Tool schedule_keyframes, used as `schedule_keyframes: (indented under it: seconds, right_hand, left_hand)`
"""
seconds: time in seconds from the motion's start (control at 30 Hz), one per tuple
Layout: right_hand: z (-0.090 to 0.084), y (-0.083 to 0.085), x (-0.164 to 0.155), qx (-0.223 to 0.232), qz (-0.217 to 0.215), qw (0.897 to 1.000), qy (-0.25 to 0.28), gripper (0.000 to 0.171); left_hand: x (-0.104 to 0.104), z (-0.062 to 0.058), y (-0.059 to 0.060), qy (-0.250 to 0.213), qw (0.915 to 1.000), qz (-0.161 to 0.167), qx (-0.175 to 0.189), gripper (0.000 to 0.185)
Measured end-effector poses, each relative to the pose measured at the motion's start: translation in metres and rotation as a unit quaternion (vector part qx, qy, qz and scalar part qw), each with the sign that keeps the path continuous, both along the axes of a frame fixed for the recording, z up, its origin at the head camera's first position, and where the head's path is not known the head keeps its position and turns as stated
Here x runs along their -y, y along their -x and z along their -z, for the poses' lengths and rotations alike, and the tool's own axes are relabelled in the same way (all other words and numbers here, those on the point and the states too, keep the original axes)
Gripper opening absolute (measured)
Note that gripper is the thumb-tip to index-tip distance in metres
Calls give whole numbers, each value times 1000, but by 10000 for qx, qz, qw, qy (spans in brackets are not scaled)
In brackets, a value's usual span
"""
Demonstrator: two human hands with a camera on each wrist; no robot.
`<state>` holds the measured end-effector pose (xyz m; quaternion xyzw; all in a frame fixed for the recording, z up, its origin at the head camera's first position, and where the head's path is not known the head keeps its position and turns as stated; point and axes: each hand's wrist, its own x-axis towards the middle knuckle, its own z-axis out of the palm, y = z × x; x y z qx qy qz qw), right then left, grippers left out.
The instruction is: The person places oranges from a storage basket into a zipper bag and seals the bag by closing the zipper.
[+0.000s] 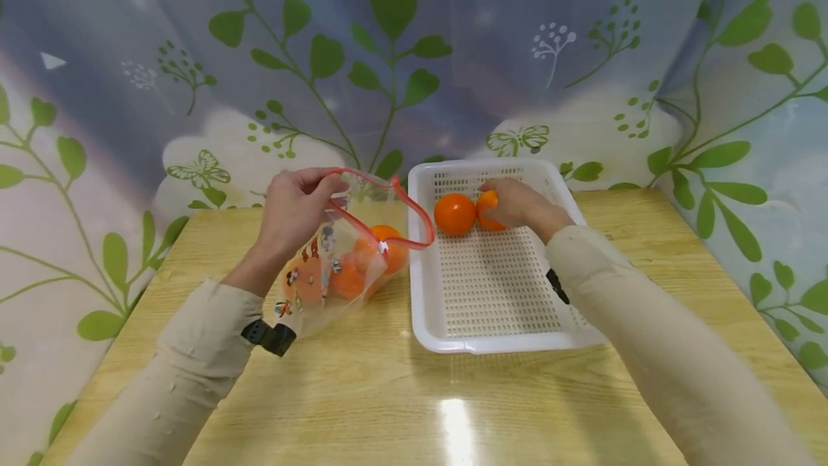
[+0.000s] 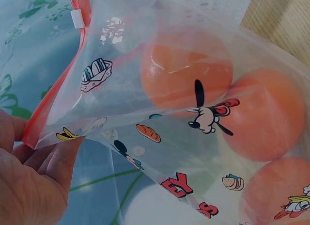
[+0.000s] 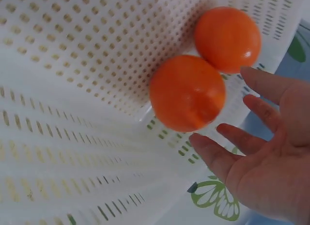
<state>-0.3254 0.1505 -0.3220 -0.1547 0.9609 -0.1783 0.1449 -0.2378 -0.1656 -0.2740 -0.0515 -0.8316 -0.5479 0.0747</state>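
Note:
My left hand [image 1: 294,207] pinches the rim of a clear zip bag [image 2: 169,152] printed with cartoon figures. The bag's red zip edge [image 1: 423,225] gapes toward the basket, its white slider showing. Several oranges [image 2: 189,65] lie inside the bag, seen through the plastic. Over the white basket's back part, my right hand [image 1: 517,203] reaches to the nearer orange [image 3: 187,93]. In the right wrist view its fingers are spread, fingertips right at that fruit. A second orange [image 1: 455,214] sits against it on the left.
The white slotted basket [image 1: 420,308] stands on a wooden table [image 1: 362,394], right beside the bag. Behind the table hangs a curtain [image 1: 466,85] with a leaf and butterfly print. Black straps [image 1: 268,336] circle the wrists.

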Motion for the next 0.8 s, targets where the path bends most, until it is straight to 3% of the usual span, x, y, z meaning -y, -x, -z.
schedule_keyframes:
  seconds: [0.2,0.63,0.8]
  right_hand:
    - [7,9,4,-47,50,9990,-438,52]
    - [48,23,10,-1163,760,9889,-523,59]
    - [48,23,11,-1075,887,9892,-446,61]
  left_hand:
    - [-1,0,0,57,10000,-77,-15,35]
    - [0,2,-6,66,10000,-41,19,36]
    - [0,2,-6,73,9999,-71,-20,35]
